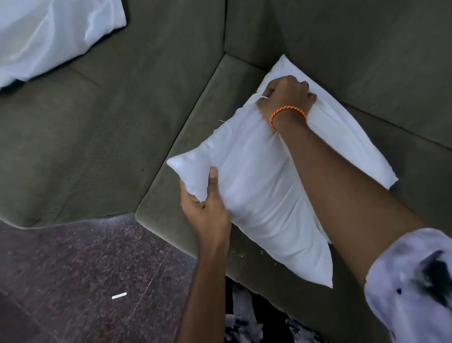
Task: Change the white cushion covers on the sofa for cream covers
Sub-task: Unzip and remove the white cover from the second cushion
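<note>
A white cushion (259, 185) lies on the seat of the olive-green sofa (130, 129), near its corner. My left hand (208, 203) grips the cushion's near left side, thumb on top. At the far end my right hand (286, 96), with an orange band on the wrist, clenches a bunch of the white cover's fabric. A loose flat flap of white cloth (356, 150) spreads to the right of my forearm. I cannot tell cover from inner pad along most of the cushion.
Another white cushion or cover (37, 34) lies on the sofa at the top left. Dark speckled floor (69, 282) runs along the sofa's front edge, with a small white strip (119, 295) on it. The sofa backrest (369, 48) rises behind the cushion.
</note>
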A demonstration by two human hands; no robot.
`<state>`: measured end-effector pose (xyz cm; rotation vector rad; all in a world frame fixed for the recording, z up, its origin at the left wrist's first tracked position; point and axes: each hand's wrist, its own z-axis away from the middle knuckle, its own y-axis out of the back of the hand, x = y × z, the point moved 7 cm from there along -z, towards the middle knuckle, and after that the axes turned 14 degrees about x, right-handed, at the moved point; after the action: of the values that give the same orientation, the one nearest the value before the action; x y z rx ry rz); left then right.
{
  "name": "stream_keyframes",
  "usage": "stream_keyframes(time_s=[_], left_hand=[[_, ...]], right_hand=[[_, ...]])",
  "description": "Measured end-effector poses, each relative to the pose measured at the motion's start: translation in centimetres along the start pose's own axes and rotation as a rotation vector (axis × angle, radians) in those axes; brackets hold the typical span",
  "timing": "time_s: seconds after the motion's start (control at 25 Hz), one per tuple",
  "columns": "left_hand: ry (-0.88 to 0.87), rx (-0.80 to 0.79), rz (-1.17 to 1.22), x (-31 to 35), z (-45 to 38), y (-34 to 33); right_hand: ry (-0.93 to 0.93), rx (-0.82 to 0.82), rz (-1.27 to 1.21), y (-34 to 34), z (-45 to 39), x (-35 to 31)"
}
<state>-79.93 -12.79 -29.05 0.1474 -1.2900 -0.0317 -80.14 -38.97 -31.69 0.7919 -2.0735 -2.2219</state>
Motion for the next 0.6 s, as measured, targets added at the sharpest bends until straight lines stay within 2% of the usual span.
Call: stream_keyframes(time_s=[0.16, 0.24, 0.36, 0.44, 0.52, 0.6], left_hand=[[0.203, 0.047, -0.066, -3.0, -3.2, 0.4], [0.325, 0.066, -0.098, -5.3, -4.0, 1.0], [0.404, 0.131, -0.124, -7.5, -1.1, 2.2], [0.425, 0.105, -0.167, -9.2, 3.5, 2.5], [0.478, -0.041, -0.214, -10.8, 8.6, 1.7], [0.514, -0.180, -0.253, -12.5, 11.8, 1.1]], right_hand=[[0.146, -0.042, -0.195, 0.4, 2.5, 1.2], [0.144, 0.121, -0.355, 2.2, 6.2, 4.1], [-0.153, 0.465, -0.508, 4.7, 13.3, 12.2], [-0.406, 0.548, -0.547, 4.9, 18.1, 17.0], [-0.563, 0.508, -0.581, 4.1, 21.8, 19.8], [-0.738, 0.304, -0.678, 1.9, 24.6, 21.0]])
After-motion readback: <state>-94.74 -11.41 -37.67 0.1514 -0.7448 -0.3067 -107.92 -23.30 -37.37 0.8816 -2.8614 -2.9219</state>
